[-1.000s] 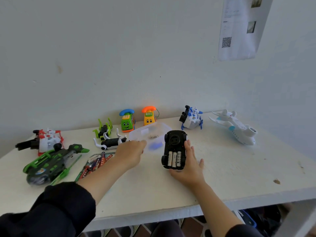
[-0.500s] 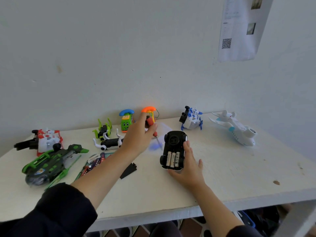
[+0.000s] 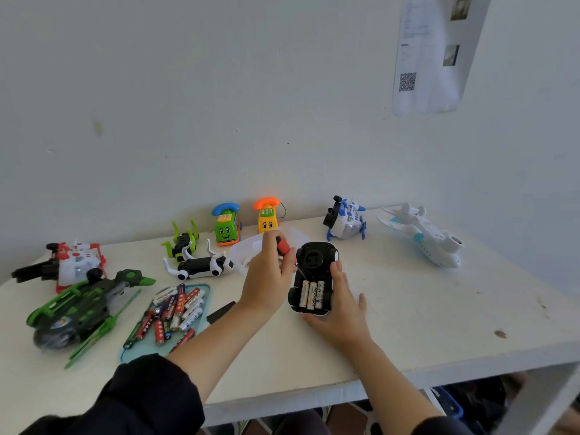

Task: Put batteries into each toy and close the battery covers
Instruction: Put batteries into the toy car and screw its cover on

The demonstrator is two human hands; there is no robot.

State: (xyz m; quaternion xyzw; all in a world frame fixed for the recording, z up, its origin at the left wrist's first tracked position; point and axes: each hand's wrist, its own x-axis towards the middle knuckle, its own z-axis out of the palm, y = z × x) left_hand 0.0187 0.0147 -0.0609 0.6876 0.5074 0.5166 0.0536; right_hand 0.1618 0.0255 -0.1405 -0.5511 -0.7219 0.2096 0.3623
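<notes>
At frame centre, the left hand (image 3: 268,279) grips a red-handled screwdriver (image 3: 284,246) beside the overturned black toy car (image 3: 312,279), three white batteries (image 3: 311,294) showing. The right hand (image 3: 340,304), fingers straight, steadies the car on the white tabletop (image 3: 423,309). A loose black cover (image 3: 220,311) and teal battery tray (image 3: 205,296) lie left.

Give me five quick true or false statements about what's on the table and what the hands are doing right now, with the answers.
1. The black toy car lies belly up with three batteries in its open compartment. True.
2. The left hand holds a loose battery. False: it grips a red-handled screwdriver.
3. The right hand rests against the car's side with straight fingers. True.
4. The spare batteries lie in the clear plastic box. False: they lie on a light blue tray left of the arms.
5. The black battery cover is fitted on the car. False: it lies on the table, by the left forearm.
</notes>
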